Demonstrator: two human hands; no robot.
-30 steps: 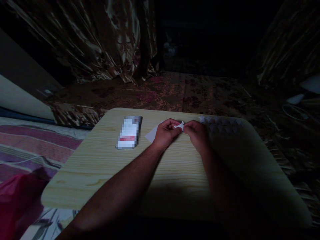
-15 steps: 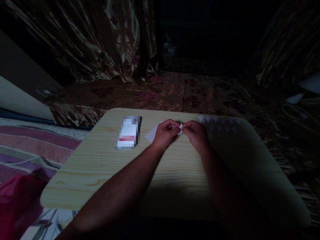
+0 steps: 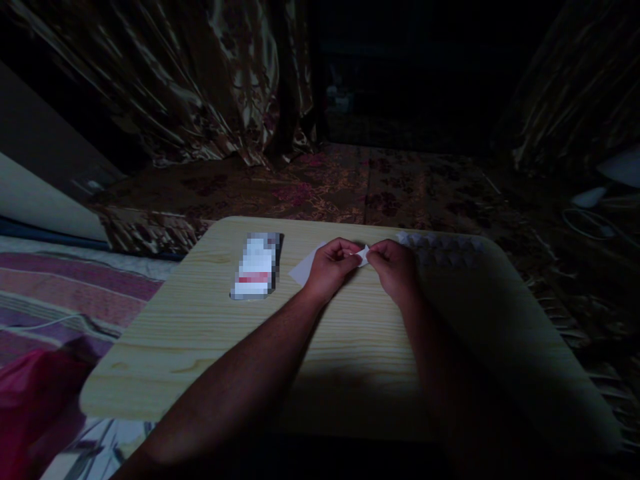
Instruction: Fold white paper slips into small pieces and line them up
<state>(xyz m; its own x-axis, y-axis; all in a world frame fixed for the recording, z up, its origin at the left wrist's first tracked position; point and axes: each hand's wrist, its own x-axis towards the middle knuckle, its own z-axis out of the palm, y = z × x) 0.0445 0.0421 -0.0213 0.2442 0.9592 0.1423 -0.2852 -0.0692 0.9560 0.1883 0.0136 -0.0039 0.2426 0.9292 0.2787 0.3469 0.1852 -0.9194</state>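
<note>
Between my two hands is a small piece of folded white paper (image 3: 363, 255), with a pointed corner showing. My left hand (image 3: 334, 263) pinches it from the left, thumb on top and fingers curled behind. At its right end, the fingertips of my right hand (image 3: 391, 262) are closed on the edge. Partly under my left hand lies a flat sheet of white paper (image 3: 303, 268). Several small folded paper pieces (image 3: 440, 250) stand in two rows beyond my right hand, dim in the shadow.
A phone with a blurred screen (image 3: 256, 267) lies on the left of the pale wooden table (image 3: 210, 327). Striped bedding (image 3: 45, 280) and a pink-red cloth or bag (image 3: 35, 400) are at the left. Patterned curtains (image 3: 250, 80) hang behind, and a white cable (image 3: 590, 223) lies at the right.
My right fingertips came close against my left on the folded paper, then drew slightly apart, so more of the paper shows now. The phone and the rows of folded pieces stay put.
</note>
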